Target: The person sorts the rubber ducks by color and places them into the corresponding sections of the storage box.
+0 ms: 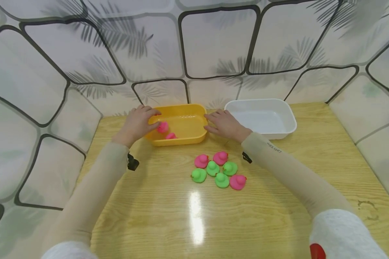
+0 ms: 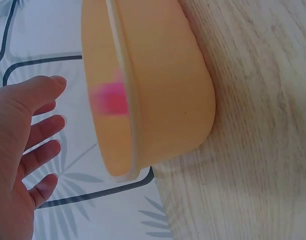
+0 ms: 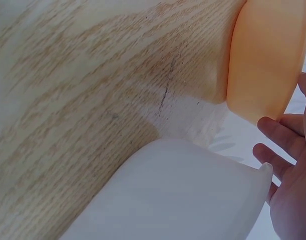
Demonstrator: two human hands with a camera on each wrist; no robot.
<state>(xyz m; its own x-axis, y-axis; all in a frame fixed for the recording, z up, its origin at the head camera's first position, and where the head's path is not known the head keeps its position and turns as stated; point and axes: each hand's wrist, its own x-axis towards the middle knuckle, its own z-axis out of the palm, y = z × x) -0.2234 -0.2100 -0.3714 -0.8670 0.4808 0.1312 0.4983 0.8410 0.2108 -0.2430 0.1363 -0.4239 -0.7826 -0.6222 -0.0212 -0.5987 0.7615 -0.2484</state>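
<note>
My left hand (image 1: 137, 124) hovers over the left end of a yellow plastic tub (image 1: 181, 141). Its fingers are parted and hold nothing in the left wrist view. Beneath it, inside the tub, are two pink rubber ducks, one (image 1: 163, 127) close to my thumb and blurred in the left wrist view (image 2: 111, 98), the other (image 1: 171, 136) near the front wall. My right hand (image 1: 225, 124) is at the tub's right end, fingertips (image 3: 268, 124) at its outer wall, with loosely bent fingers. That hand also lies beside the white tub's left end.
The white tub (image 1: 260, 120) stands right of the yellow one. In front of both, several small ducks lie grouped on the wooden table (image 1: 149, 216), pink (image 1: 238, 182) and green (image 1: 199, 175). A patterned wall covering (image 1: 220, 43) rises behind and at the sides.
</note>
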